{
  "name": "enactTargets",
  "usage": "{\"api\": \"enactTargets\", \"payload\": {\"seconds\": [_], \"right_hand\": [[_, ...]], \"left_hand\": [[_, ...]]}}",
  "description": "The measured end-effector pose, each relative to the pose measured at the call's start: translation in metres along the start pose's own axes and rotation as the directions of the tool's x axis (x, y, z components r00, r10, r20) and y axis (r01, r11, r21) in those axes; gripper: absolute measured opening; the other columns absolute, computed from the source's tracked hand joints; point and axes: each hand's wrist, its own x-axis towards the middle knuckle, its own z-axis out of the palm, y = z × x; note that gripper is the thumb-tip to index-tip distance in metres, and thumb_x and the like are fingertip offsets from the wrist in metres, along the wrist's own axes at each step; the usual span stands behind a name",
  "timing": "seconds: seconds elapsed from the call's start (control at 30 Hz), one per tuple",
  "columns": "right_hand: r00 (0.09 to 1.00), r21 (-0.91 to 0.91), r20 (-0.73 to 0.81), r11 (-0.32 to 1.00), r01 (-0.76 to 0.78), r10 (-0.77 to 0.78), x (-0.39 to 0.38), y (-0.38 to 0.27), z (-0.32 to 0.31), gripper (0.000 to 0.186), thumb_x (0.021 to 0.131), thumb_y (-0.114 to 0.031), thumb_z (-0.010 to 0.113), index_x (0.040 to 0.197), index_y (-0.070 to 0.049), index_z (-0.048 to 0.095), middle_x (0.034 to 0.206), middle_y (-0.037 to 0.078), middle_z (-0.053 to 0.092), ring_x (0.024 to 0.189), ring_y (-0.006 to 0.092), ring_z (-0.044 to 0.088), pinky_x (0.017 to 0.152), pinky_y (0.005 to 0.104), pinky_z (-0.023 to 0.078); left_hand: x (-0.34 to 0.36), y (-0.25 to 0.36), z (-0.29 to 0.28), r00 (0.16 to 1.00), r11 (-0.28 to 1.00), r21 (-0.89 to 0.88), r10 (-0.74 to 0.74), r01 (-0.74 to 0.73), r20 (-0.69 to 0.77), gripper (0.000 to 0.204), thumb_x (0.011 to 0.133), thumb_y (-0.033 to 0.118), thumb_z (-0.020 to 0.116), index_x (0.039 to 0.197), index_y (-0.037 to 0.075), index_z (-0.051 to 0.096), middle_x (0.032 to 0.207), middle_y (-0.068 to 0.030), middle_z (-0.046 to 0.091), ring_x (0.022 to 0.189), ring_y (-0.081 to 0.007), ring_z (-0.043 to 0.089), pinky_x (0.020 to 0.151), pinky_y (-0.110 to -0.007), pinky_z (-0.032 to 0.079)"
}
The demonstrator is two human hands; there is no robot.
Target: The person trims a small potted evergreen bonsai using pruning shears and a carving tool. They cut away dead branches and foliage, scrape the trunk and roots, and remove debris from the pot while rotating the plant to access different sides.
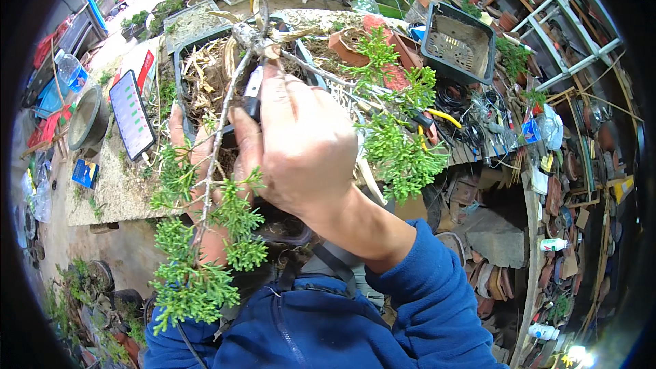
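Observation:
A juniper with bare, pale stripped wood (249, 35) at its top and green foliage (198, 280) on drooping branches stands in a dark rectangular plant pot (179, 72). My right hand (301, 137) is closed round the black handle of a knife (253, 83), its silver blade pointing up beside the trunk. The right fingertips press close to a pale cut stub on the wood. My left hand (198, 154), partly behind foliage, has its fingers at the pot's near left corner and seems to grip it. Pale wood shavings (199, 68) lie in the pot.
Left on the bench stand a phone (132, 115), a round grey pot (89, 117), a blue packet (85, 173) and a water bottle (70, 70). An empty black tray (459, 42), yellow-handled pliers (444, 118) and coiled wire lie right. Beyond are a metal ladder (567, 34) and stacked pots.

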Motion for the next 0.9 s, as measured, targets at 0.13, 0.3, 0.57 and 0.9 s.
{"api": "enactTargets", "payload": {"seconds": [0.13,0.3,0.57,0.9], "right_hand": [[0.998,-0.051,-0.023,0.997,-0.064,0.063,-0.001,0.010,-0.005,0.048,0.088,-0.023,0.081,0.116,0.013,0.069,0.094,0.023,0.073,0.077,0.0373,0.070,0.070,0.0423,0.058],[0.998,-0.016,0.054,0.999,0.040,-0.039,-0.006,0.019,-0.012,0.053,0.086,-0.021,0.082,0.125,0.012,0.067,0.093,0.022,0.073,0.078,0.0364,0.071,0.071,0.0434,0.058],[0.953,0.197,0.185,0.959,0.203,-0.240,-0.011,0.032,-0.013,0.049,0.092,-0.026,0.074,0.130,0.005,0.068,0.104,0.018,0.074,0.078,0.0331,0.070,0.067,0.0414,0.058],[0.919,0.337,0.301,0.930,0.148,-0.255,0.003,0.034,-0.018,0.048,0.089,-0.020,0.075,0.133,0.000,0.068,0.102,0.019,0.074,0.081,0.0362,0.071,0.071,0.0428,0.058]], "left_hand": [[0.000,0.001,-0.001,0.998,0.999,0.051,0.013,-0.015,0.054,0.056,0.087,0.017,0.080,0.137,0.003,0.061,0.160,-0.0278,0.039,0.141,-0.0373,0.051,0.113,-0.048,0.046],[-0.001,0.011,-0.001,0.999,0.999,0.020,0.040,-0.040,-0.015,0.049,0.082,0.016,0.077,0.128,0.001,0.069,0.153,-0.0324,0.048,0.137,-0.0529,0.049,0.113,-0.059,0.040],[-0.005,0.017,-0.007,0.993,0.992,0.053,0.114,-0.115,0.019,0.058,0.082,0.015,0.072,0.137,0.003,0.061,0.154,-0.0339,0.045,0.144,-0.0539,0.042,0.119,-0.064,0.029],[-0.011,0.008,-0.010,0.990,0.987,-0.085,0.136,-0.138,-0.027,0.060,0.076,0.005,0.070,0.135,0.003,0.064,0.148,-0.0288,0.054,0.140,-0.0512,0.048,0.119,-0.063,0.031]]}}
